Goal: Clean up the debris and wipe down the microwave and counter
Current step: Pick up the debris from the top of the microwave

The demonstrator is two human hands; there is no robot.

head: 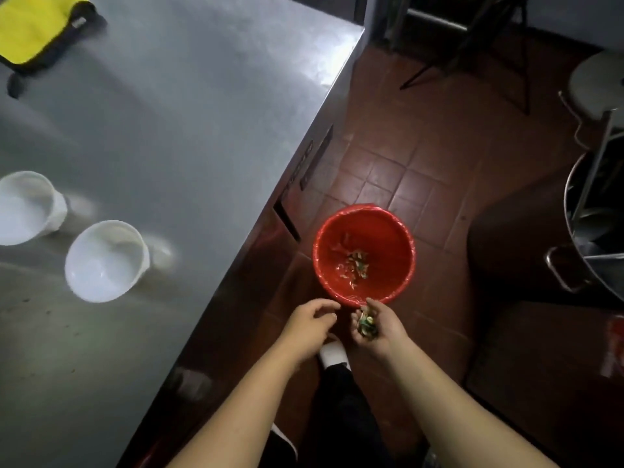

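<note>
I see my right hand (376, 327) cupping a pile of debris (366, 325) with curled fingers beside the near rim of the red bin (364, 217) on the floor, off the bench's (202, 130) right edge, my left hand (309, 324) loosely curled and empty; no legible writing.

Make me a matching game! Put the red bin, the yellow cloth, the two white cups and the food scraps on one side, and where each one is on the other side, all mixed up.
Things:
1. red bin
2. yellow cloth
3. white cups
4. food scraps

Places:
A. far corner of the counter
B. in the right hand
C. on the tiled floor
D. near side of the counter, standing together

Pairs: 1-C, 2-A, 3-D, 4-B
</note>
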